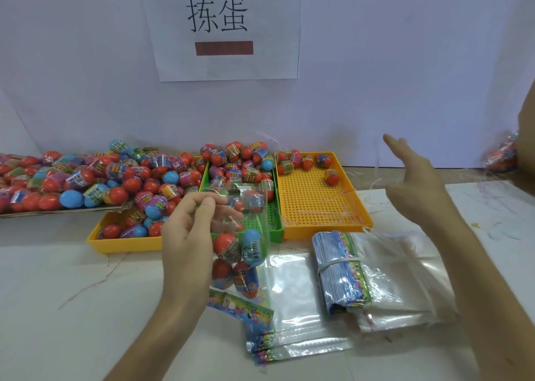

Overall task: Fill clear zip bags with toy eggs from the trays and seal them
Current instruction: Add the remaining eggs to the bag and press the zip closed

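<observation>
White worktable (58, 279): left hand (188, 236) pinches top of clear zip bag (254, 207), part-filled with toy eggs (228, 244), seemingly unsealed, before green tray (275, 227); right hand (419, 183) spread, empty; trays (312, 204) hold many eggs; empty bags (292, 299) stacked.

Bright, even light here, only faint shadows on the tabletop (72, 288). Glare streaks the flat bags (304, 348). Edges bow, wide-angle; right hand (417, 178) slightly blurred, far-right edge smeared.

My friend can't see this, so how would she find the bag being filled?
Look down from the wall sign, past the green tray, to the left hand. It pinches a clear bag by its top. Only this bag hangs with eggs inside; the other bags lie flat.
</observation>
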`<state>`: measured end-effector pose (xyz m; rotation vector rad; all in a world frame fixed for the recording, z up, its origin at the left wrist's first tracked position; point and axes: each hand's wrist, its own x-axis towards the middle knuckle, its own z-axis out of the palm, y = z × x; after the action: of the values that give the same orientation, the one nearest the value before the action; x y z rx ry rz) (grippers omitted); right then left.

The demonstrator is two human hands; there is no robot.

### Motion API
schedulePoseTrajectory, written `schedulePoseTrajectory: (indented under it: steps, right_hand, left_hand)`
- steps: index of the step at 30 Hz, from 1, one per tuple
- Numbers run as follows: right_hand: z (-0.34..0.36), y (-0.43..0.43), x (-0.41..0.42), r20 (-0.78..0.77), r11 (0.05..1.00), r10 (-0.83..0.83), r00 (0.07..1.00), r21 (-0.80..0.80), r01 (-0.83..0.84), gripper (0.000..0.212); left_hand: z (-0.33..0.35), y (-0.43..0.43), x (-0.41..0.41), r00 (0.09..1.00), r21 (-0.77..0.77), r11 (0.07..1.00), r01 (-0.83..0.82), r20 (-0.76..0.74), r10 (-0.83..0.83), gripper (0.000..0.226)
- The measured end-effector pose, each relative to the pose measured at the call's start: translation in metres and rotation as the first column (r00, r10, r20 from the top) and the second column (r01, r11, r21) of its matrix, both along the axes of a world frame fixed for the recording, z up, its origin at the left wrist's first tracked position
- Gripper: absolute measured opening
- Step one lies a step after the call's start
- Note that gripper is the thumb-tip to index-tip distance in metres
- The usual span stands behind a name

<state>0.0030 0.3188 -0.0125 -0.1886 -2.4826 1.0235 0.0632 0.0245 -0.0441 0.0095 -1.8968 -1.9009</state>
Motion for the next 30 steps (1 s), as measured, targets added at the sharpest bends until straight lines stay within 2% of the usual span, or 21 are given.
schedulePoseTrajectory:
  steps: [1,3,7,9,12,14,15,16,17,18,19,20,21,22,23,24,25,26,27,29,30]
  right_hand:
    - [0.0,-0.002,0.0,0.075,1.0,0.025,0.997,0.01,-0.026,0.09]
    - [-0.004,-0.002,0.0,0.075,0.999,0.046,0.996,0.005,-0.046,0.091]
    - [-0.007,0.003,-0.006,-0.074,0.993,0.01,0.997,-0.114,-0.018,0.065]
    - [-0.007,0.006,-0.007,-0.103,0.994,-0.019,0.994,-0.107,0.008,0.05]
    - [-0.006,0.008,-0.006,-0.089,0.993,0.009,0.996,-0.115,-0.019,0.015]
    - [-0.003,0.005,-0.004,-0.033,0.967,0.121,0.992,-0.224,-0.125,0.027]
    - [0.001,0.003,-0.001,-0.007,0.905,0.22,0.975,-0.372,-0.207,0.037]
    - [0.007,0.004,0.002,-0.013,0.756,0.368,0.93,-0.578,-0.307,0.046]
    - [0.014,0.006,0.005,-0.105,0.483,0.514,0.852,-0.785,-0.388,0.052]
    - [0.019,0.009,0.008,-0.243,0.199,0.575,0.781,-0.885,-0.422,0.055]
    - [0.022,0.014,0.009,-0.334,0.047,0.596,0.73,-0.893,-0.447,0.055]
    - [0.022,0.015,0.007,-0.304,0.08,0.593,0.746,-0.899,-0.43,0.052]
    - [0.018,0.015,0.004,-0.172,0.325,0.563,0.808,-0.853,-0.409,0.047]
    - [0.013,0.012,0.003,0.025,0.713,0.406,0.913,-0.634,-0.3,0.043]
    - [0.013,0.007,0.005,0.113,0.924,0.17,0.979,-0.363,-0.119,0.047]
    - [0.012,0.004,0.004,0.109,0.966,0.1,0.989,-0.247,-0.07,0.057]
    - [0.013,-0.002,0.006,0.107,0.933,0.187,0.977,-0.331,-0.142,0.061]
    - [0.011,-0.006,0.007,0.113,0.845,0.313,0.943,-0.486,-0.223,0.058]
    - [0.01,-0.011,0.008,0.114,0.777,0.406,0.907,-0.565,-0.277,0.049]
    - [0.007,-0.019,0.009,0.093,0.87,0.384,0.918,-0.368,-0.327,0.031]
    - [0.006,-0.025,0.009,0.083,0.886,0.387,0.918,-0.309,-0.346,0.029]
  left_hand:
    - [0.0,0.0,0.0,1.0,0.001,1.0,0.002,-0.003,-0.002,0.038]
    - [0.0,0.0,0.0,1.0,0.001,1.0,0.007,-0.005,-0.007,0.037]
    - [0.0,0.0,-0.001,1.0,0.01,1.0,0.004,0.009,-0.004,0.037]
    - [0.0,0.0,-0.001,1.0,0.003,1.0,-0.004,0.019,0.004,0.036]
    - [-0.001,0.001,-0.001,1.0,0.005,1.0,0.008,0.029,-0.008,0.032]
    - [-0.001,0.001,-0.001,0.999,0.01,1.0,0.015,0.036,-0.015,0.03]
    - [-0.001,0.001,-0.001,0.999,0.011,1.0,0.015,0.038,-0.015,0.029]
    - [-0.001,0.001,-0.001,0.999,0.012,1.0,0.013,0.04,-0.014,0.028]
    - [-0.001,0.001,-0.001,0.999,0.013,1.0,0.012,0.04,-0.013,0.028]
    - [-0.001,0.001,-0.001,0.999,0.014,1.0,0.012,0.039,-0.012,0.028]
    - [-0.001,0.001,-0.001,0.999,0.014,1.0,0.012,0.036,-0.013,0.028]
    - [-0.001,0.001,-0.001,0.999,0.013,1.0,0.012,0.031,-0.012,0.028]
    - [-0.002,0.001,-0.001,1.0,0.011,1.0,0.01,0.029,-0.011,0.028]
    - [-0.002,0.002,-0.002,0.999,0.009,1.0,0.009,0.031,-0.009,0.028]
    - [-0.003,0.002,-0.002,0.999,0.008,1.0,0.009,0.036,-0.009,0.027]
    - [-0.003,0.002,-0.002,0.999,0.009,1.0,0.012,0.043,-0.012,0.027]
    - [-0.003,0.001,-0.002,0.999,0.012,1.0,0.02,0.05,-0.021,0.027]
    - [-0.004,0.001,-0.001,0.998,0.02,0.999,0.033,0.053,-0.034,0.027]
    - [-0.003,0.001,-0.001,0.997,0.031,0.998,0.049,0.053,-0.051,0.028]
    - [-0.002,0.003,0.0,0.995,0.041,0.996,0.081,0.053,-0.083,0.027]
    - [-0.002,0.003,0.0,0.994,0.04,0.995,0.092,0.056,-0.094,0.026]
